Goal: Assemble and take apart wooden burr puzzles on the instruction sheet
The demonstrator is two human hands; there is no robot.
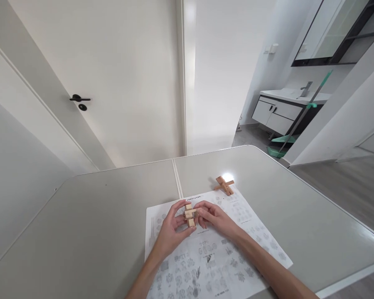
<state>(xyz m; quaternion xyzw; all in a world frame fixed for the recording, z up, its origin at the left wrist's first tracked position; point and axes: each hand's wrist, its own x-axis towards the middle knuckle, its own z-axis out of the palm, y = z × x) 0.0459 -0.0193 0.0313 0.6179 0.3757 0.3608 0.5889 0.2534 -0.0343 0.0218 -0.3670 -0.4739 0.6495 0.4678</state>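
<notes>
A small light-wood interlocking puzzle (190, 214) is held just over the printed sheet (205, 257). Its blocks cross one another. My left hand (172, 227) grips it from the left, thumb at the lower end and fingers at the upper end. On the other side, my right hand (213, 216) pinches the puzzle's right-hand piece between thumb and fingers. Part of that piece is hidden by the fingertips. A second, darker wooden cross-shaped puzzle (225, 185) lies by the sheet's far edge, beyond my right hand.
The grey table (90, 224) has a pale seam (177, 178) running across it. Behind it stand a white door (127, 83) with a black handle (80, 99) and, at the right, a sink cabinet (279, 112). A green broom (311, 104) leans near the cabinet.
</notes>
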